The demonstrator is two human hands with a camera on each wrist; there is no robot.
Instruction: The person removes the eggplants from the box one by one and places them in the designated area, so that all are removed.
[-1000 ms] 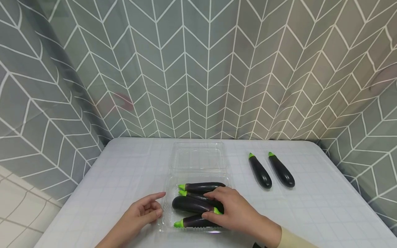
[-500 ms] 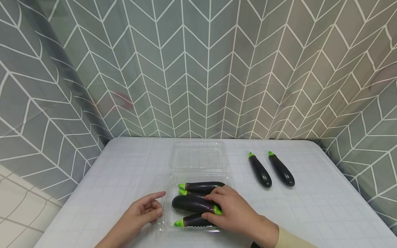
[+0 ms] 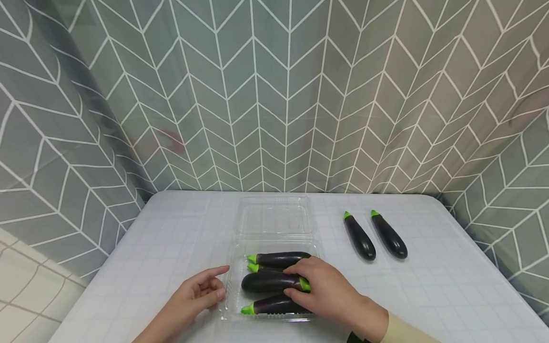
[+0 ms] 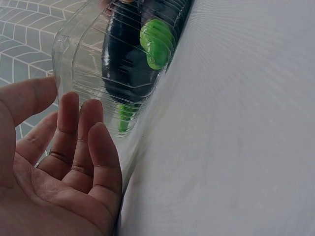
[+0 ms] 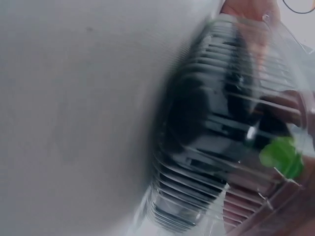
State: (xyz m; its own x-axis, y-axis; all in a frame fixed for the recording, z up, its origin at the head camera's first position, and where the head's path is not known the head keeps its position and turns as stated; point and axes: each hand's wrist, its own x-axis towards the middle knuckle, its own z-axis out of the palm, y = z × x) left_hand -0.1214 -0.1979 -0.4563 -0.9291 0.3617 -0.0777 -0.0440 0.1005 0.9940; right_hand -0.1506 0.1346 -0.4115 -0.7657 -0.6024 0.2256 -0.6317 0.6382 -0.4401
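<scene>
A clear plastic clamshell container (image 3: 229, 305) lies on the table with its lid (image 3: 274, 216) folded back. Several dark eggplants with green stems lie crosswise in it. Over its right side, my right hand (image 3: 326, 288) grips the stem end of the upper eggplant (image 3: 268, 283) between thumb and fingers, its green cap partly covered. The right wrist view shows that green cap (image 5: 283, 157) through the ribbed wall. My left hand (image 3: 198, 291) stays at the container's left edge with loosely bent fingers, and in the left wrist view the fingertips (image 4: 91, 110) rest by the clear wall.
Two more eggplants, one left (image 3: 359, 237) and one right (image 3: 389, 235), lie side by side to the right of the container. A white cloth covers the table (image 3: 180, 228). A grey chevron curtain (image 3: 274, 95) hangs behind and at both sides.
The upper eggplant has shifted slightly to the right and away from me in my right hand, showing more of the eggplant nearest me. My left hand has stayed put.
</scene>
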